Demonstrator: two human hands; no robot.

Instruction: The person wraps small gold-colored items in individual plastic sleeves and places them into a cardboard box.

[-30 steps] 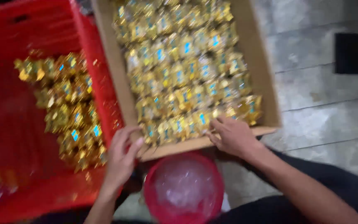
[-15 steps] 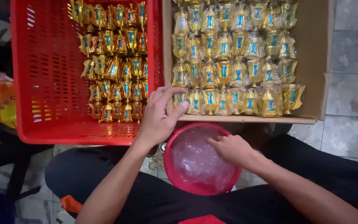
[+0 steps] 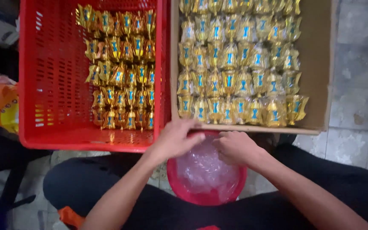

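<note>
Both hands, left hand [image 3: 176, 138] and right hand [image 3: 234, 147], hover loosely curled over clear plastic wrappers [image 3: 205, 168] in a red bowl [image 3: 201, 196]; whether they grip anything is unclear.

a round red bowl [image 3: 205, 194] sits low in the middle of the picture, just under the near edge of the cardboard box. it is full of see-through, crinkly plastic wrappers [image 3: 203, 168]. the left hand [image 3: 176, 138] and the right hand [image 3: 235, 147] rest on top of the pile at the bowl's upper rim.
</note>
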